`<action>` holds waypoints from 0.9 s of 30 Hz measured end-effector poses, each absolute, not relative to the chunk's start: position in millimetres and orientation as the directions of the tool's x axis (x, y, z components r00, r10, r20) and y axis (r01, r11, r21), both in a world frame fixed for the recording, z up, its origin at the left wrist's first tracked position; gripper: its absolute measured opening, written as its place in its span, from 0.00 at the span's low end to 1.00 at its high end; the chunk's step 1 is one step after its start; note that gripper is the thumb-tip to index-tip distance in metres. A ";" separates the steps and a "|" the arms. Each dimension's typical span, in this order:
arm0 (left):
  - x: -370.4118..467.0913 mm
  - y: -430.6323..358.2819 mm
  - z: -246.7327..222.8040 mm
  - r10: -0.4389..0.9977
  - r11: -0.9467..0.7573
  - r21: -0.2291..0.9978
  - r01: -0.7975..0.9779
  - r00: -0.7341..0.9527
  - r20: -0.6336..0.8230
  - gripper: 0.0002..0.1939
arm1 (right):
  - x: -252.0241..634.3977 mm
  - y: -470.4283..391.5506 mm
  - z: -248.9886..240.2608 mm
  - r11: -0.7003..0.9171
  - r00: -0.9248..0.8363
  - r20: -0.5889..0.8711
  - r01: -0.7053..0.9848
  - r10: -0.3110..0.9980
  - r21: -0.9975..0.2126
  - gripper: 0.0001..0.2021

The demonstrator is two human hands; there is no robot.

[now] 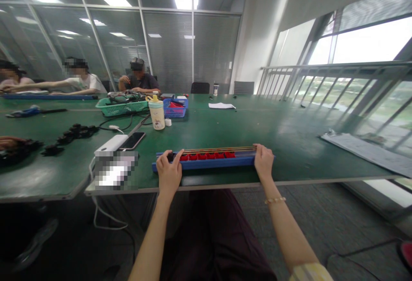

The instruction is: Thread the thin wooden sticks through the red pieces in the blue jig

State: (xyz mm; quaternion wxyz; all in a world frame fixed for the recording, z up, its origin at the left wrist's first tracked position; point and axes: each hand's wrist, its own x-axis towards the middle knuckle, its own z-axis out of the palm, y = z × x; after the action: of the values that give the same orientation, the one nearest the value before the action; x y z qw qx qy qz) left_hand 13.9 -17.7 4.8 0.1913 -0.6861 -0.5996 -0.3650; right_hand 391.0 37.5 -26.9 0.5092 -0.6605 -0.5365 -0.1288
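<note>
A long, narrow blue channel (212, 164) is lying on the green desk (244, 128), close to its front edge, directly before the person. Its straight front wall is showing a plain, deep blue, and inside it bright red blocks (202, 156) are sitting in a row, filling the left and middle part, with a greyish stretch following at the right. Thin orange-yellow strands (219, 149) are stretching lengthwise along the far side.

The channel's long axis is running from left to right, nearly parallel to the desk's front edge. Its left end is pointing towards the side where a dark phone (133, 141) is lying, its right end towards the side with the papers (363, 150).

The left hand (169, 171) is curving over the left end, partly open, its index finger reaching to the strands' left end. The right hand (263, 160) is resting at the right end, fingers curling inward. Whether either is gripping the strands or just touching the channel, I cannot tell.
</note>
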 end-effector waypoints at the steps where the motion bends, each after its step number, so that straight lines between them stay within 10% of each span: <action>1: 14.0 -18.0 4.9 0.683 -0.205 0.173 0.963 0.014 0.730 0.24 | 391.6 37.7 -27.0 0.094 0.395 0.716 0.838 0.575 -0.538 0.31; 27: 14.4 -16.4 4.1 0.679 -0.201 0.170 0.965 0.013 0.734 0.24 | 401.1 35.0 -27.8 0.122 0.524 0.760 0.787 0.386 -0.605 0.22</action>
State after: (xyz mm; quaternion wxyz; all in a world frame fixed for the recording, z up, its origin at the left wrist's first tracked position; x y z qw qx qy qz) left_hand 14.4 -16.4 4.1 0.1960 -0.6840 -0.6009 -0.3643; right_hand 401.1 35.0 -27.8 0.5928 -0.6407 -0.4576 -0.1694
